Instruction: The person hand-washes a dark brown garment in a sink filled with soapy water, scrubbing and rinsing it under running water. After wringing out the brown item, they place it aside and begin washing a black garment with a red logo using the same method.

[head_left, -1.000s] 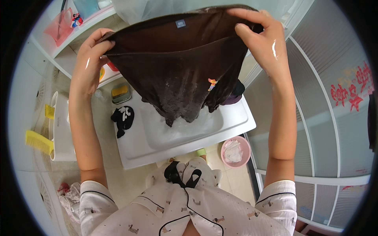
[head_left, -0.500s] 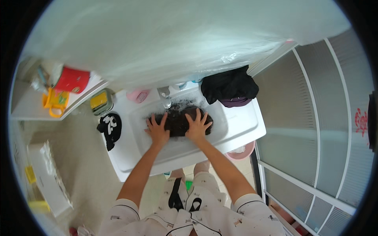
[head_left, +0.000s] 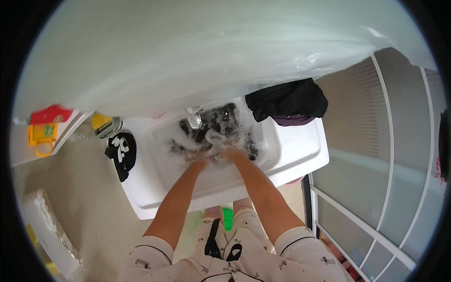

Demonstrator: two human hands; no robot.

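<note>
- The dark cloth (head_left: 224, 124) is in the sink (head_left: 300, 149), down in the water, under and in among white foam (head_left: 244, 126).
- Some of the dark cloth shows near the tap (head_left: 193, 119), and bits of it show on both sides of the hands.
- The left hand (head_left: 201, 161) is down in the foamy water near the middle of the sink. The foam and blur hide its fingers, so I cannot tell how wide it is or if it has hold of the cloth.
- The right hand (head_left: 230, 153) is just beside it, in the foam too. I cannot tell if it is spread or closed, or what it holds.
- A black pile (head_left: 285, 99) sits on the right back part of the sink, with a purple cloth (head_left: 293, 121) under its front.
- A small black and white cloth (head_left: 121, 154) lies on the left edge of the sink.
- A box (head_left: 108, 127) with a yellow part is just behind that one.
- At the far left, a red thing (head_left: 51, 114) and an orange cup (head_left: 43, 138) are on a white shelf (head_left: 70, 129).
- A see-through sheet (head_left: 211, 51) hangs across the top.
- A door (head_left: 352, 141) with ribbed panes is on the right.
</note>
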